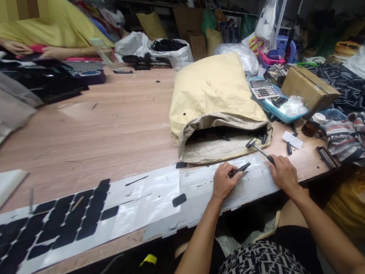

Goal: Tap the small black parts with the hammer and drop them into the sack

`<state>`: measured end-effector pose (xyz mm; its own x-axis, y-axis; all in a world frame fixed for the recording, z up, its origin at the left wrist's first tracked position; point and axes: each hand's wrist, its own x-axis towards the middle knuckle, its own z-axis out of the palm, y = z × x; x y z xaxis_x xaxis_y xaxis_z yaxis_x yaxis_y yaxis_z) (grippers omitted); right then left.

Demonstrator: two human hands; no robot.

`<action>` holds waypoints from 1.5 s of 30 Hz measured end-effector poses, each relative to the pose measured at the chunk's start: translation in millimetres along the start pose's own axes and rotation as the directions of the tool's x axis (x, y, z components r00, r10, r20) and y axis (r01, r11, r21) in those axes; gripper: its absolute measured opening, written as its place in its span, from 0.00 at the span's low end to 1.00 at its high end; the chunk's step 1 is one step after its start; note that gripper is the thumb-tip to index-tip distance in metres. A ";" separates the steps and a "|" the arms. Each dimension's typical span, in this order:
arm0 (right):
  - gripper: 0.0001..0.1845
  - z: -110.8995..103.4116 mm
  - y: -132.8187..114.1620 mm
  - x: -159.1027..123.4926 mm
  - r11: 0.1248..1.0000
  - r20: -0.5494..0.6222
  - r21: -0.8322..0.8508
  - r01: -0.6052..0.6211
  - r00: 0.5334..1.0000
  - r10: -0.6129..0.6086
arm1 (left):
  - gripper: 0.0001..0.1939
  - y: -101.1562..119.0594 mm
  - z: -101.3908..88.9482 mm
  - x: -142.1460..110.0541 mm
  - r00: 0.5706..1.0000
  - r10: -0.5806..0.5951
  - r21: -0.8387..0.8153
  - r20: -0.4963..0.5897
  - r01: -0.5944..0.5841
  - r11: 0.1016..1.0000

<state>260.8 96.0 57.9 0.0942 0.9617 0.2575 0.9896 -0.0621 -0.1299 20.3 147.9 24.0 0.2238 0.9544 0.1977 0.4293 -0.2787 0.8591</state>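
1. While the L hand (223, 180) is curled narrow w/ a thin black stick (242, 169) in its fingers, the stick's free end points to abt 2 o'clock, into the gap btwn the hands. Can't tell if the stick touches the pale board (212, 196) under it.
2. R hand (284, 173) is shut around the handle of a small hammer (263, 154). The hammer's shiny head is up at abt 11 o'clock from that hand, near the mouth of the big sack (213, 91).
3. The sack is pale yellow & lies on the wood table (116, 128) at 12 o'clock from the L hand. Its mouth is open & some black bits show in it.
4. At 9 o'clock from the L hand, dark flat pieces (179, 199) w/ round corners are on & by a white sheet (148, 181).
5. From the R hand: calculator (264, 90) on a blue tray (282, 113) at 12 o'clock; white card (292, 140) & brown box (309, 90) at 1; brown jar (310, 128) w/ white lid btwn 1 & 2; stripy cloth (354, 136) btwn 2 & 3; pile of black ridged bits (349, 84) at 2.
6. At btwn 10 & 11 o'clock from the L hand, a person in yellow (45, 24) has both hands at a pink thing (37, 49).
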 end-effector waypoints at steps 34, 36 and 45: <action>0.15 24.6 4.7 14.7 0.993 -0.043 -0.112 0.045 0.998 -0.050 | 0.15 23.7 0.0 43.7 0.941 -0.155 0.190 -0.301 0.218 0.957; 0.15 25.1 4.7 14.8 0.993 -0.046 -0.110 0.047 0.998 -0.052 | 0.17 16.5 -1.6 93.3 0.873 -0.316 0.216 -0.371 0.412 0.885; 0.14 26.8 3.6 12.9 0.993 -0.018 -0.110 0.033 0.999 -0.035 | 0.14 -8.0 0.7 138.8 0.786 -0.534 0.288 -0.311 0.613 0.735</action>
<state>262.7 115.4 35.1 0.0610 0.9584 0.2787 0.9981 -0.0592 -0.0149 48.6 282.5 44.2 -0.3255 0.9326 -0.1562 0.7052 0.3494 0.6169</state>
